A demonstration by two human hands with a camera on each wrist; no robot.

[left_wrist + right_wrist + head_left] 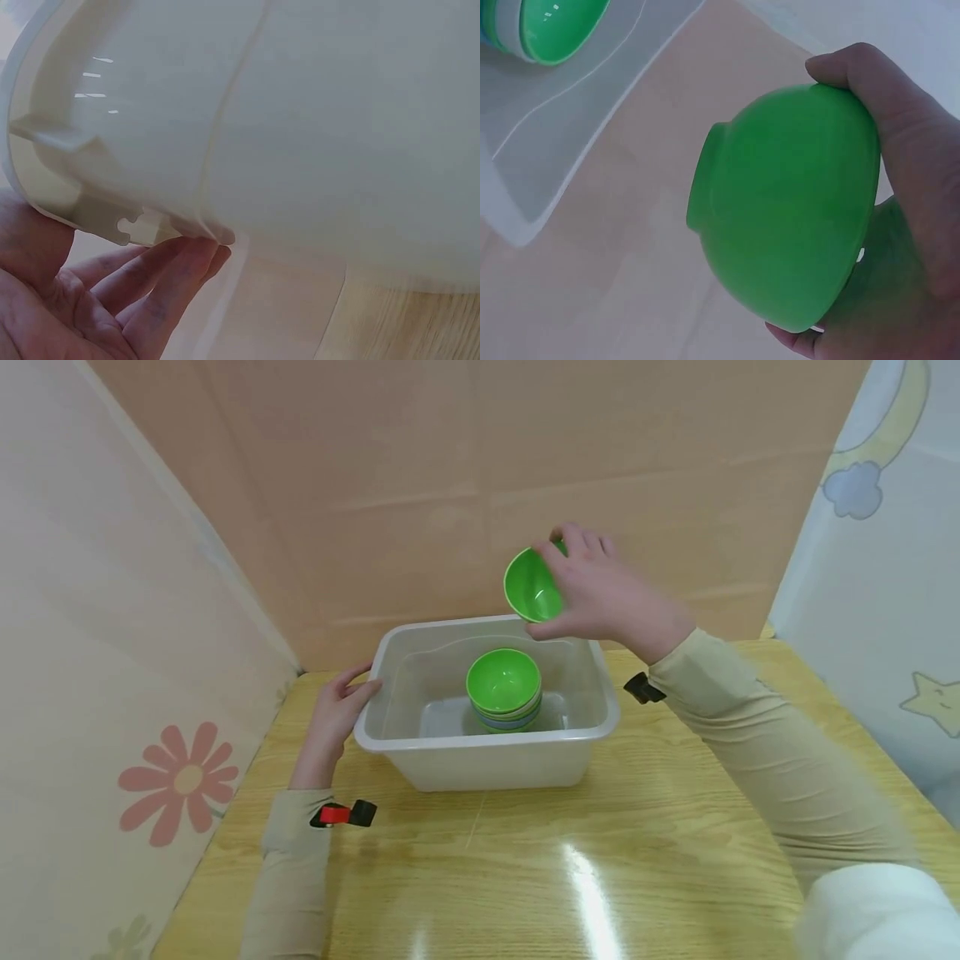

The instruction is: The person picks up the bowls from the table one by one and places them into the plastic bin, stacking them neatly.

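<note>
Could slip: green bowl (pixel 532 585) gripped only at rim and side, tilted on edge above back rim of white tub (pixel 486 747); could drop and knock stack of bowls (pixel 504 691) inside. Right hand (pixel 600 593) raised over tub, fingers curled round bowl. Left hand (pixel 333 714) at tub's left rim, fingers fairly straight, together, touching under lip.

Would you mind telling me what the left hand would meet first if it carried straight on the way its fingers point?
The left hand points right at the white tub; its fingertips already touch under the rim, so the tub's left wall comes first.
</note>
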